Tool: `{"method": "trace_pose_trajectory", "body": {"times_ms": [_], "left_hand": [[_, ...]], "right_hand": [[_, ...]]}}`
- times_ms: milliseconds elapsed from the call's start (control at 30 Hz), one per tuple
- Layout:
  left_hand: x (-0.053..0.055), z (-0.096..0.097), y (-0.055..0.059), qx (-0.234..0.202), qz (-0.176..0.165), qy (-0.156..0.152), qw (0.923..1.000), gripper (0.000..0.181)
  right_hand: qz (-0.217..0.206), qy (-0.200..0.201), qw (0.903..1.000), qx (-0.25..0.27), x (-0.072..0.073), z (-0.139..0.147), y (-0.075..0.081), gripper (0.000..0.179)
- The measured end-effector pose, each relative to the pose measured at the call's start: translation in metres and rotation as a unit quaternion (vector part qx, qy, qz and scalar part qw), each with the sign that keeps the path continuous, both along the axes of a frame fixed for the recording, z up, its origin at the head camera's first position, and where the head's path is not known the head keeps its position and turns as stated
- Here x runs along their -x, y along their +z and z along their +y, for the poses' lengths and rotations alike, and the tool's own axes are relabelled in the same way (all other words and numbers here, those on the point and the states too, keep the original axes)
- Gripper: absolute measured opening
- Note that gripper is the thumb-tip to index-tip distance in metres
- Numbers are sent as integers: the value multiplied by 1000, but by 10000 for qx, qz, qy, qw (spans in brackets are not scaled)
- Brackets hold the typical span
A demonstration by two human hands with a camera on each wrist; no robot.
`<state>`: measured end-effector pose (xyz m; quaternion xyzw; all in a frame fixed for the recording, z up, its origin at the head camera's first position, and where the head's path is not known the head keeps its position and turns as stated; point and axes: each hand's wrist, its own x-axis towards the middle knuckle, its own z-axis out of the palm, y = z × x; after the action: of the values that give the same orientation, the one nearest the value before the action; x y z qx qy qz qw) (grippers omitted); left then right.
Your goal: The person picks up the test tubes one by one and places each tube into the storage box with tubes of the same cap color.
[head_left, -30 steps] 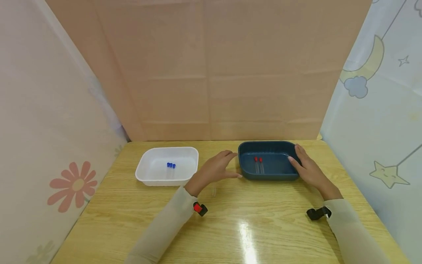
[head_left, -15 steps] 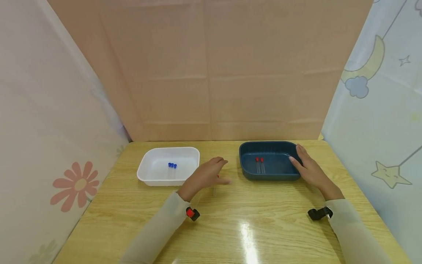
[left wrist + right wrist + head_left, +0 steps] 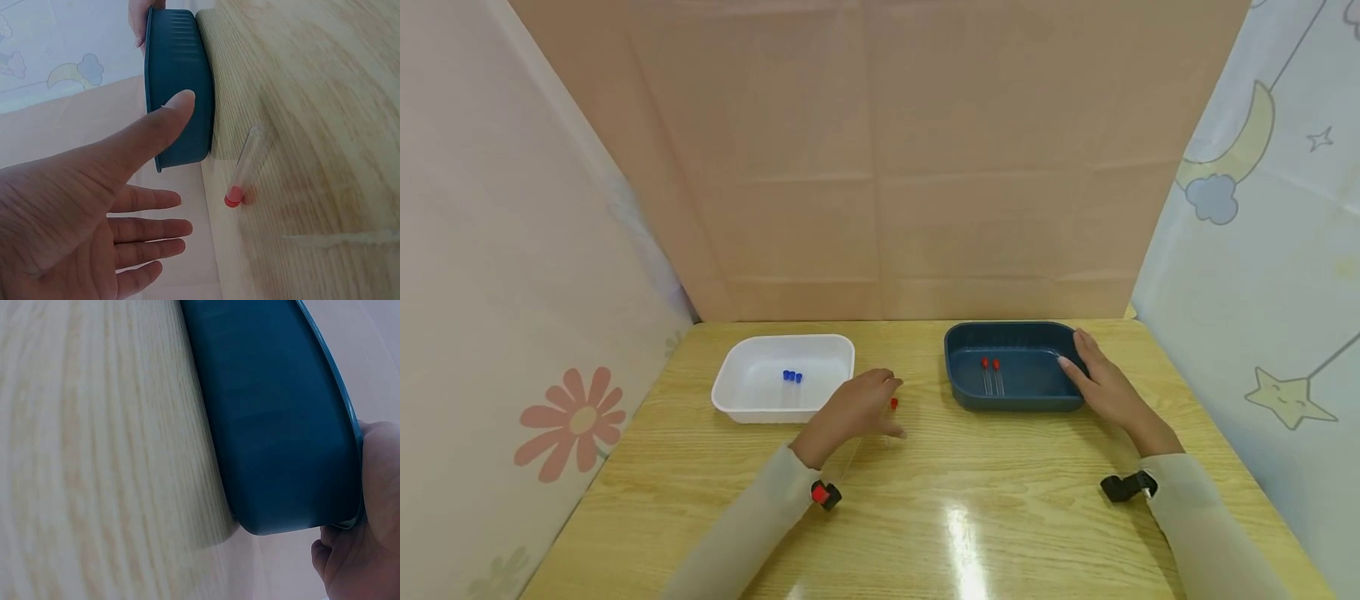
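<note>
My left hand [image 3: 853, 410] hovers over the wooden table with thumb and fingers spread and nothing between them. Just beyond it lies a clear test tube [image 3: 251, 156] with a red cap [image 3: 894, 403], apart from the fingers in the left wrist view. My right hand [image 3: 1105, 390] grips the right end of a dark blue tray [image 3: 1015, 402], thumb over the rim and fingers along the outer side. Inside that tray are two red-capped test tubes [image 3: 992, 379], side by side. Several blue-capped test tubes [image 3: 792, 377] lie in a white tray [image 3: 782, 415] at the left.
The wooden table [image 3: 880, 517] reaches back to a hanging tan cloth [image 3: 872, 208]. Patterned white cloths stand at the left [image 3: 550, 250] and right sides [image 3: 1262, 292]. Both trays sit toward the back of the table.
My left hand has drawn back leftward from beside the dark blue tray, and the red-capped tube on the table has come into sight. The right hand stays at the tray.
</note>
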<state>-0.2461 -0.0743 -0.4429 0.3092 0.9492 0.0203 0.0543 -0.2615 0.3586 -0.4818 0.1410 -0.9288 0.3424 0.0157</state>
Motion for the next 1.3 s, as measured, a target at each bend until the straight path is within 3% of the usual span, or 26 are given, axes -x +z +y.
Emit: {"method": "trace_pose_trajectory", "body": {"times_ms": [300,567,767,1300], "left_hand": [[-2,-5,-3,143,-312,85,9994,94],[1,-7,-9,424,-398,-62,9983,98],[1,-4,-7,662,-393,-105,9970,94],[6,0,-13,1006,-208,-229,9945,90]], "right_hand": [[14,50,10000,72,1,1,-1,74],[-15,5,10000,35,1,1,-3,75],[9,-15,10000,-8,2,1,-4,74],[-16,-11,10000,11,1,0,-1,74]]}}
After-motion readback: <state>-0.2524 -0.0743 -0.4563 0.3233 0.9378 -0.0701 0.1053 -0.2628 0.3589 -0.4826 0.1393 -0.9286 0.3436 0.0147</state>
